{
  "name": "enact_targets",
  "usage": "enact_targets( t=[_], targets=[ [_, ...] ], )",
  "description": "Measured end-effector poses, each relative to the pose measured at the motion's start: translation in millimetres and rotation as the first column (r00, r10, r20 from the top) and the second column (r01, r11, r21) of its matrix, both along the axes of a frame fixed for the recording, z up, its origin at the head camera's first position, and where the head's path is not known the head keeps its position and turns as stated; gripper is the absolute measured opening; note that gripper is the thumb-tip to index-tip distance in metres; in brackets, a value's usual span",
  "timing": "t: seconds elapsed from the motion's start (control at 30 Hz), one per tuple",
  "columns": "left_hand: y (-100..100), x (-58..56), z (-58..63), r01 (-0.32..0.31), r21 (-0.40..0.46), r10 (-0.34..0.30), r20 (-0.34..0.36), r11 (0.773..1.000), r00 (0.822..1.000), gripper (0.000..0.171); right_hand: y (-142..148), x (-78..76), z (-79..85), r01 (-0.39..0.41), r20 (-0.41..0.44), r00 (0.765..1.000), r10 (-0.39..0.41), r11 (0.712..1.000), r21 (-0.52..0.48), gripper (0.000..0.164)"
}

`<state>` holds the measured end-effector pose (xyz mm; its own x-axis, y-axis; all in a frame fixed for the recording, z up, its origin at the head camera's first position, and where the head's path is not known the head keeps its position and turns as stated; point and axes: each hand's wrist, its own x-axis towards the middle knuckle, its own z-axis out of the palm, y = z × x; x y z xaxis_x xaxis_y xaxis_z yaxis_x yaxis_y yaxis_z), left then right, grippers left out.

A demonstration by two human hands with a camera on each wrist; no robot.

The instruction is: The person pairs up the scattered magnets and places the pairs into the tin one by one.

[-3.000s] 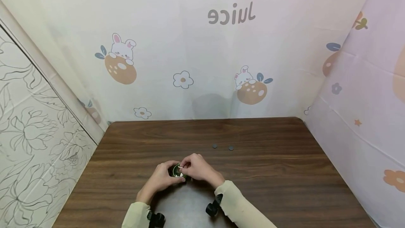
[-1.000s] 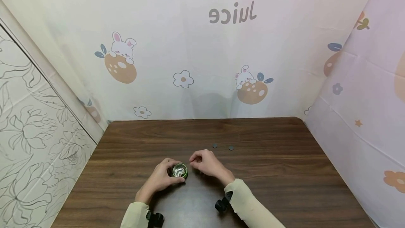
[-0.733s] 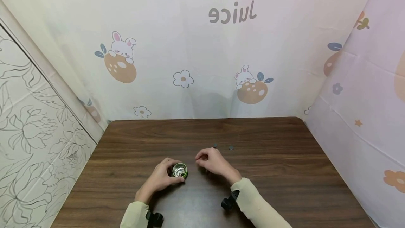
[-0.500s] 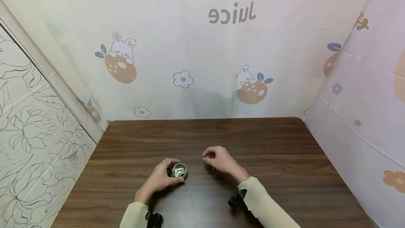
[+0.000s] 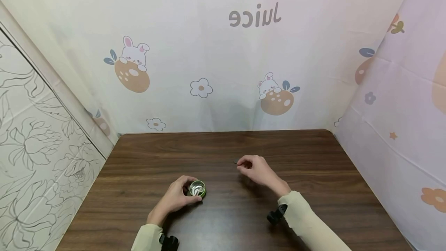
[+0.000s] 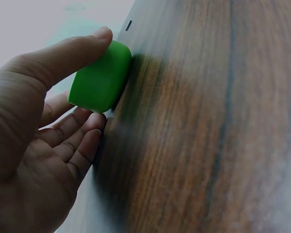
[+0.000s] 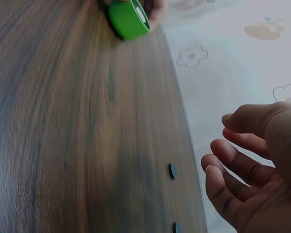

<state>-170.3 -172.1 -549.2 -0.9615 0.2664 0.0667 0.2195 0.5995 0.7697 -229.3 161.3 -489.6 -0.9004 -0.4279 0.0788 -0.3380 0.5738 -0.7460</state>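
My left hand (image 5: pixel 177 195) holds a small round green container (image 5: pixel 198 189) on the table, thumb on the near side and fingers on the far side. Its top faces up, showing a shiny silvery interior with something whitish inside. The left wrist view shows the thumb against the smooth green container (image 6: pixel 99 80). My right hand (image 5: pixel 258 169) hovers over the table with loosely curved fingers, and nothing shows in it. Near it in the right wrist view lie two small dark discs, a farther disc (image 7: pixel 172 171) and a nearer disc (image 7: pixel 177 227). In the head view the hand mostly hides them.
The brown wood-grain table (image 5: pixel 167 150) has its back edge against a pale printed curtain (image 5: pixel 223 49). A line-drawn floral panel (image 5: pixel 42 146) borders the left, and another curtain (image 5: pixel 400 107) borders the right. Each wrist wears a black camera.
My right hand has left the container's mouth and moved right and away from me, to over the dark discs. My left hand and the container have stayed put.
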Motion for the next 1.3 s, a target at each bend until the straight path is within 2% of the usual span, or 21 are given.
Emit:
enact_targets(
  t=[0.37, 0.57, 0.87, 1.07, 1.3],
  targets=[
    [1.3, 0.5, -2.0, -0.015, 0.014, 0.015, 0.002, 1.0, 1.0, 0.055, 30.4, -8.3, 3.6, 0.068, -0.09, 0.994, -0.067, 0.998, 0.001, 0.018],
    [1.1, 1.9, 0.1, -0.023, 0.008, 0.023, 0.014, 1.0, 1.0, 0.056, 40.3, -12.5, 2.8, 0.112, -0.112, 0.987, -0.113, 0.994, -0.018, 0.022],
    [1.0, 2.9, 0.8, -0.017, -0.005, 0.017, 0.002, 1.0, 1.0, 0.056, 44.9, -16.1, -4.0, 0.158, -0.085, 0.983, -0.16, 0.987, -0.032, 0.029],
    [0.7, 2.7, 1.8, -0.019, -0.026, 0.019, 0.024, 0.999, 1.0, 0.057, 46.7, -20.3, -11.3, 0.184, -0.056, 0.981, -0.186, 0.982, -0.032, 0.035],
    [1.0, 2.3, 1.2, -0.005, -0.022, 0.005, -0.011, 1.0, 1.0, 0.057, 47.0, -27.4, -21.6, 0.212, -0.022, 0.977, -0.212, 0.977, -0.017, 0.044]
  ],
)
